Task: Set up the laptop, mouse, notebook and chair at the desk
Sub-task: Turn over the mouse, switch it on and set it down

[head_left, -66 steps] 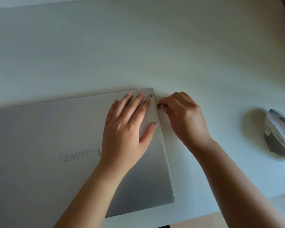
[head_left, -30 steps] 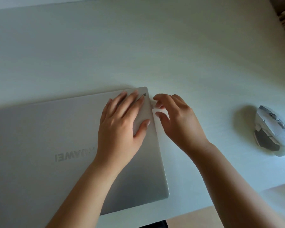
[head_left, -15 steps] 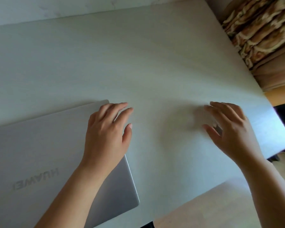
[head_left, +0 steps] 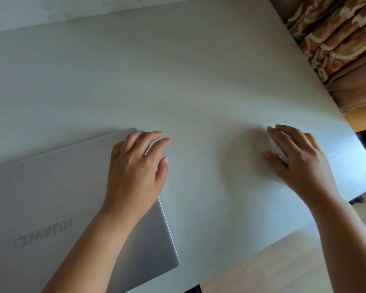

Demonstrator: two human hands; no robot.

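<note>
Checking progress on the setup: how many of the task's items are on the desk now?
2. The closed laptop lies at left; the mouse is at right, mostly covered by the right hand.

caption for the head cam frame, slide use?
Left hand rests at the closed laptop's corner while the right hand covers the mouse on the white desk.

Laptop (head_left: 51,197), lower left of frame: closed lid looks like brushed silver metal, satin matt, smooth, with glossier embossed lettering. Desk (head_left: 178,81): pale whitish top with faint wood-grain print, smooth, low sheen, likely laminate. Mouse (head_left: 278,150), right of centre: white plastic, smooth, slightly glossy, mostly covered by the right hand (head_left: 300,159). Curtain (head_left: 336,34), upper right: woven cloth, brown and cream pattern, matt, folded. Floor (head_left: 262,261), bottom: light wood look, smooth.
</note>
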